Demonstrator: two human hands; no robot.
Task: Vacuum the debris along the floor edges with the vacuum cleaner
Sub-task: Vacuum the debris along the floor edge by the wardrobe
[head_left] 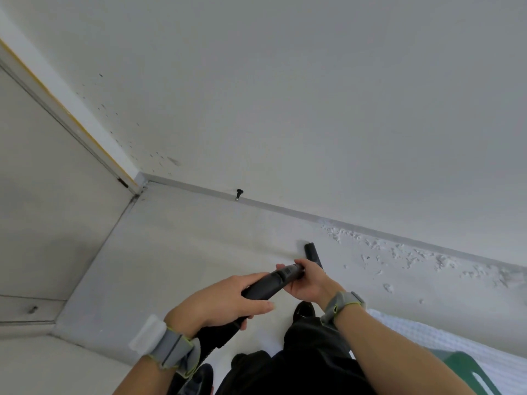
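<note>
Step in hand, as I read it: lining up the wand for the edge pass. The mess is not yet picked up.

Left grip [228, 302] is closed round the rear of the wand [268, 285], fingers curled over the top. Right grip [309, 279] wraps the front end, right where the tube turns down to the nozzle [312, 252]. Both are full holds.

The nozzle sits low over the floor [199, 252], near the skirting [285, 208] but apart from it (can't tell if the tip touches the floor).

Debris [399, 249]: white flakes strewn along the skirting, starting just right of the nozzle and running out toward the right edge of view. A few strays lie further out on the floor. Left of the nozzle the edge looks clean up to the corner; a doorstop [239, 193] sticks out of the skirting there.

Next move, my call: swing the nozzle right and in toward the skirting, then track along it. The tip has to stay tight to the wall line. The strays likely need a second pass.
</note>
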